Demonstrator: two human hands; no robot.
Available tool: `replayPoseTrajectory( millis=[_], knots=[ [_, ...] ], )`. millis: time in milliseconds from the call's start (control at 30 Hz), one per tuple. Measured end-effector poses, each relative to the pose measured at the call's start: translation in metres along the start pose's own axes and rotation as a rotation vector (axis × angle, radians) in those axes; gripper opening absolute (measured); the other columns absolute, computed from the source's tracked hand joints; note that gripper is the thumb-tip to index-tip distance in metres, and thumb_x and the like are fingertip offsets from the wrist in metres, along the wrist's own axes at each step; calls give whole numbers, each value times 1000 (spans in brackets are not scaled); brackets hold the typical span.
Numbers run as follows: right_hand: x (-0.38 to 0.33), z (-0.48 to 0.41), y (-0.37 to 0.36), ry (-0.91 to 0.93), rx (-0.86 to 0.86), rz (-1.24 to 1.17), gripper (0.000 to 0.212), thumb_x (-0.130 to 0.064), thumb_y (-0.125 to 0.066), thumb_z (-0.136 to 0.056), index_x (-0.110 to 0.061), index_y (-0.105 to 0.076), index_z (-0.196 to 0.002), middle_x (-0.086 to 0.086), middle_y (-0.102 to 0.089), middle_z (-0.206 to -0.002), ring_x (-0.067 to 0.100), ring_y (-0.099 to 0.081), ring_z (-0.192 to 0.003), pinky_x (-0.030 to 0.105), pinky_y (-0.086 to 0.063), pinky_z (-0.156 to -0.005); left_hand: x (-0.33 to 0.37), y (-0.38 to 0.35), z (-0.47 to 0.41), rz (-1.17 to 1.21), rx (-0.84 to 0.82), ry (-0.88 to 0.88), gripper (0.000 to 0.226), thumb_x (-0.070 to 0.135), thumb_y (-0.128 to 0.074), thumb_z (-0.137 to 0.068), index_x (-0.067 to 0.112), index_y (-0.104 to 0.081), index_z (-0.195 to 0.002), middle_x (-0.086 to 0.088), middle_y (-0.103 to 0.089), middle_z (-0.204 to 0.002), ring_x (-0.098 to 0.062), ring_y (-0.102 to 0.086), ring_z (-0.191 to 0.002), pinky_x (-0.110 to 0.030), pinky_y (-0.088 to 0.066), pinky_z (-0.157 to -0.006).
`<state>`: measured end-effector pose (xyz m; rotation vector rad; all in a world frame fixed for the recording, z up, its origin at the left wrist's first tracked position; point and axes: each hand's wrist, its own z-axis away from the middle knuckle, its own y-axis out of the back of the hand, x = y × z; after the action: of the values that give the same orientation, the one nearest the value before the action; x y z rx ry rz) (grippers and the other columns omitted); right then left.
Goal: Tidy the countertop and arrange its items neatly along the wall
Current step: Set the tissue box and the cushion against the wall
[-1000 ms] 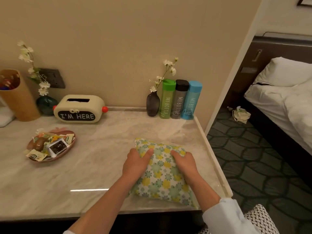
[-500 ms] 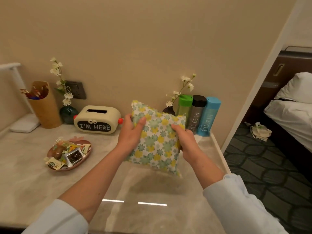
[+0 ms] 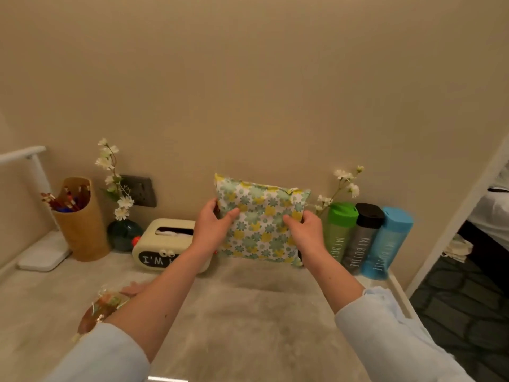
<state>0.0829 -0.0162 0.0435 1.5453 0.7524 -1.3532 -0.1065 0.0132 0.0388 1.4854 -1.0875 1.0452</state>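
The fingers (image 3: 230,213) of the left hand (image 3: 212,226) are wrapped around the left edge of the flowery pillow (image 3: 260,220), with the thumb pressed on its front. The fingers (image 3: 289,219) of the right hand (image 3: 308,230) are closed on the right edge of the pillow in the same way. The pillow is held upright between both hands, close to the wall (image 3: 248,92). Its bottom edge is seen very near the counter (image 3: 248,312), but whether it touches cannot be told.

Just left of the pillow, a cream tissue box (image 3: 165,245) is seen on the counter, partly hidden by the left arm. Further left of the pillow, a dark green vase (image 3: 124,234) with white flowers is placed beside the box. A tan cup (image 3: 81,224) full of pens is found left of that vase. A white lamp base (image 3: 44,257) is seen at the far left, well apart from the pillow. A grey wall socket (image 3: 140,190) is set in the wall, up and to the left of the pillow.

Just right of the pillow, white flowers (image 3: 344,183) are seen. Next to them a green bottle (image 3: 340,230), a black bottle (image 3: 362,235) and a blue bottle (image 3: 385,241) are lined up side by side against the wall.

A plate of snacks (image 3: 103,307) is seen nearer the front of the counter, left of and below the pillow, partly hidden by the left sleeve.
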Motion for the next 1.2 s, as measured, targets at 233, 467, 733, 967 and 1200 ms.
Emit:
replayPoseTrajectory(
  millis=[233, 467, 733, 967, 1200],
  knots=[
    [23, -38, -24, -39, 58, 64, 26, -24, -63, -87, 0, -56, -83, 12, -49, -73, 22, -46, -64, 34, -37, -60, -38, -8, -47, -19, -84, 54, 31, 29, -71, -86, 26, -56, -113, 15, -64, -103, -13, -63, -101, -30, -54, -78],
    [42, -47, -35, -57, 81, 59, 31, -22, -67, -85, 7, -54, -87, 13, -51, -74, 22, -47, -65, 34, -40, -61, -56, -13, -63, -76, -87, 54, 42, 30, -72, -85, 23, -55, -122, 9, -62, -113, -13, -59, -107, -35, -53, -87],
    [37, -46, -36, 16, -1, 52, 14, -12, -65, -87, -24, -61, -91, 0, -69, -93, 20, -67, -87, 45, -57, -83, -76, -11, -55, -217, 18, 74, 36, 44, -70, -82, 31, -54, -112, 10, -65, -109, -19, -62, -105, -46, -54, -88],
    [31, -46, -35, 59, 14, 128, 17, -17, -65, -85, -17, -57, -101, 8, -67, -101, 29, -65, -95, 48, -55, -84, -68, -15, -52, -389, 70, 76, 49, 49, -63, -86, 22, -48, -123, -1, -63, -121, -33, -55, -116, -48, -48, -93],
    [26, -27, -33, 141, -31, 187, 81, -15, -60, -89, -24, -12, -153, -3, -23, -157, 18, -29, -142, 28, -35, -106, -53, -15, -45, -290, 78, 68, 78, 38, -71, -83, 21, -27, -144, 2, -47, -141, -23, -53, -124, -46, -48, -97]
  ],
)
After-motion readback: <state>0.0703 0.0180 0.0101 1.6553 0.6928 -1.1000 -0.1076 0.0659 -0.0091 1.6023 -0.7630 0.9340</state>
